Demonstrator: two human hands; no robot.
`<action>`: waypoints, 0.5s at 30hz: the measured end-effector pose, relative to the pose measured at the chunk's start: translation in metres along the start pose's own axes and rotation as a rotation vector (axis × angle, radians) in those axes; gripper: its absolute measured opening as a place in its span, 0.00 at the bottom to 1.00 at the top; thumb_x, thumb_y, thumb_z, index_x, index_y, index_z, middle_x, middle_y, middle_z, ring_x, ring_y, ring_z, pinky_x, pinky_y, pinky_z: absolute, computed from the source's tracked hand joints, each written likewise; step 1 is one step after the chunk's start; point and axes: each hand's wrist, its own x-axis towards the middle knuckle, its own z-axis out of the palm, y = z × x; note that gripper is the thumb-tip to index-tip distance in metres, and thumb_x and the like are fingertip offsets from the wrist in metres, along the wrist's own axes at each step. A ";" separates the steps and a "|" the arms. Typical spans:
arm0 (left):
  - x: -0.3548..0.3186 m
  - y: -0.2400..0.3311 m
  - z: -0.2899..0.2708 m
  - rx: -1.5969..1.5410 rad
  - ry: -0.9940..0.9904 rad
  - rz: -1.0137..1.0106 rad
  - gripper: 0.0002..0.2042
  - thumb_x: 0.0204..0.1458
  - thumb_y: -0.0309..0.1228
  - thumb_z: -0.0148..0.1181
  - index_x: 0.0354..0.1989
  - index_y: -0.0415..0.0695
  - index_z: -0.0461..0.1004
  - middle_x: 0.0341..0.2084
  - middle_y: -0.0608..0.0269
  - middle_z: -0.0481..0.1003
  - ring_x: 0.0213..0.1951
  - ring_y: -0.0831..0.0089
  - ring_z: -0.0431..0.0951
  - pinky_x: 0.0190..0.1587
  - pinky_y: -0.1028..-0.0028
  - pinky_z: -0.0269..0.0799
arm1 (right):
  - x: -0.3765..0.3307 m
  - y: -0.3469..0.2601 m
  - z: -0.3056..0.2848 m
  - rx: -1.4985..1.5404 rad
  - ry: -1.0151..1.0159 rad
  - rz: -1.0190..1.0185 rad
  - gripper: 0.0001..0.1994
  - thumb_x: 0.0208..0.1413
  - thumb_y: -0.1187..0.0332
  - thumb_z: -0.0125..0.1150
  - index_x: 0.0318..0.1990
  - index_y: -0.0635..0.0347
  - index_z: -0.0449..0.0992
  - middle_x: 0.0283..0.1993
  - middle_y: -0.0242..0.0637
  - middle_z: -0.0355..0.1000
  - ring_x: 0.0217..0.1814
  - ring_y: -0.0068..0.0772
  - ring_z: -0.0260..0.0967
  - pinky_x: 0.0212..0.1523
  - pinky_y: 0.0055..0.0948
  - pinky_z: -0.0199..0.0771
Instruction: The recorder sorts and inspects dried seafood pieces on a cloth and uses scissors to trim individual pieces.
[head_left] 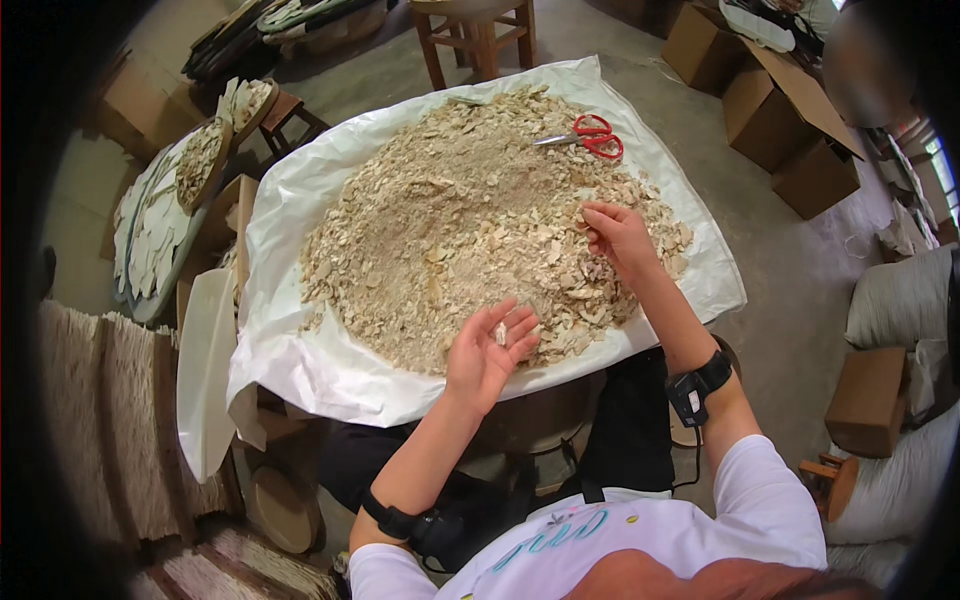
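Note:
A broad heap of pale, dried flakes and crumbs point(400, 235) is spread on a white plastic sheet point(285, 265) in front of me. My left hand point(487, 350) is palm up over the near edge of the heap, its fingers loosely curled, with a small whitish flake point(501, 333) lying in it. Above the right part of the heap, my right hand point(618, 237) has thumb and forefinger pinched on what looks like a small pale flake; the other fingers are bent. Red-handled scissors point(597, 137) rest on the far right of the heap, blades pointing left.
A wooden stool point(478, 40) stands beyond the sheet. Open cardboard boxes point(765, 105) are on the floor at the far right, and stuffed white sacks point(900, 300) at the right. Left are trays of pale pieces point(165, 220), a white plastic panel point(205, 370) and stacked fibrous bundles point(110, 420).

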 end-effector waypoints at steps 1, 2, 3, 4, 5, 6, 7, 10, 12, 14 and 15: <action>0.001 0.000 -0.001 -0.012 -0.031 0.006 0.19 0.55 0.36 0.37 0.47 0.32 0.60 0.42 0.46 0.65 0.46 0.59 0.67 0.49 0.65 0.66 | -0.004 0.001 0.003 -0.030 -0.004 -0.002 0.10 0.49 0.69 0.55 0.37 0.65 0.72 0.27 0.31 0.71 0.20 0.13 0.61 0.20 0.14 0.63; 0.002 0.001 -0.001 -0.014 -0.022 0.010 0.19 0.55 0.36 0.37 0.47 0.32 0.60 0.42 0.46 0.65 0.46 0.59 0.67 0.49 0.65 0.66 | -0.008 0.003 0.005 -0.060 -0.008 -0.003 0.09 0.49 0.69 0.55 0.36 0.64 0.73 0.27 0.31 0.71 0.20 0.13 0.61 0.20 0.13 0.63; 0.004 0.001 0.000 -0.029 -0.041 0.014 0.19 0.55 0.36 0.37 0.47 0.32 0.60 0.42 0.46 0.65 0.47 0.59 0.67 0.49 0.65 0.65 | -0.009 0.004 0.006 -0.087 -0.033 -0.008 0.09 0.49 0.69 0.56 0.36 0.65 0.73 0.26 0.31 0.71 0.20 0.13 0.61 0.19 0.13 0.62; 0.004 0.002 0.001 -0.043 -0.061 0.020 0.19 0.55 0.36 0.37 0.47 0.32 0.60 0.42 0.46 0.65 0.47 0.58 0.66 0.50 0.64 0.64 | -0.012 0.006 0.008 -0.084 -0.039 -0.002 0.09 0.49 0.69 0.56 0.36 0.65 0.73 0.26 0.31 0.71 0.20 0.13 0.61 0.19 0.13 0.62; 0.003 0.002 0.002 -0.050 -0.045 0.023 0.20 0.55 0.38 0.37 0.47 0.31 0.59 0.42 0.45 0.65 0.47 0.58 0.66 0.50 0.64 0.64 | -0.015 0.008 0.011 -0.133 -0.072 -0.030 0.09 0.48 0.69 0.56 0.36 0.65 0.73 0.26 0.31 0.71 0.20 0.13 0.61 0.19 0.13 0.62; 0.003 0.003 0.004 -0.050 -0.042 0.025 0.20 0.55 0.38 0.37 0.47 0.31 0.59 0.42 0.45 0.65 0.47 0.58 0.66 0.50 0.64 0.64 | -0.017 0.008 0.011 -0.182 -0.102 -0.062 0.09 0.48 0.69 0.56 0.35 0.65 0.73 0.25 0.31 0.70 0.20 0.13 0.61 0.18 0.13 0.61; 0.003 0.003 0.006 -0.065 -0.054 0.028 0.20 0.55 0.38 0.37 0.47 0.32 0.59 0.43 0.45 0.65 0.48 0.58 0.65 0.51 0.64 0.63 | -0.016 0.012 0.010 -0.284 -0.099 -0.089 0.09 0.48 0.70 0.54 0.36 0.64 0.73 0.26 0.32 0.70 0.22 0.15 0.62 0.20 0.16 0.63; 0.003 0.004 0.005 -0.078 -0.063 0.061 0.21 0.56 0.39 0.36 0.47 0.32 0.59 0.44 0.46 0.64 0.49 0.58 0.64 0.52 0.64 0.62 | -0.024 0.016 0.025 -0.865 0.086 -0.657 0.09 0.46 0.73 0.54 0.36 0.62 0.73 0.28 0.34 0.68 0.24 0.21 0.64 0.23 0.20 0.64; 0.004 0.004 0.001 -0.076 -0.058 0.089 0.21 0.56 0.40 0.36 0.48 0.32 0.59 0.44 0.47 0.64 0.50 0.58 0.63 0.53 0.64 0.60 | -0.045 0.016 0.038 -0.829 0.078 -0.632 0.10 0.44 0.73 0.54 0.36 0.61 0.72 0.28 0.37 0.67 0.26 0.27 0.65 0.27 0.24 0.65; 0.002 0.004 -0.002 -0.066 -0.028 0.123 0.21 0.56 0.41 0.36 0.48 0.34 0.58 0.45 0.48 0.63 0.50 0.60 0.62 0.52 0.66 0.60 | -0.072 0.021 0.058 -0.615 -0.128 -0.394 0.10 0.43 0.74 0.54 0.35 0.61 0.72 0.28 0.37 0.66 0.27 0.30 0.65 0.27 0.24 0.65; 0.002 0.003 -0.001 -0.064 -0.029 0.120 0.21 0.56 0.41 0.36 0.48 0.34 0.58 0.45 0.48 0.63 0.50 0.60 0.62 0.52 0.66 0.60 | -0.083 0.025 0.065 -0.639 -0.195 -0.472 0.09 0.43 0.73 0.54 0.35 0.61 0.71 0.27 0.37 0.66 0.27 0.30 0.66 0.27 0.24 0.65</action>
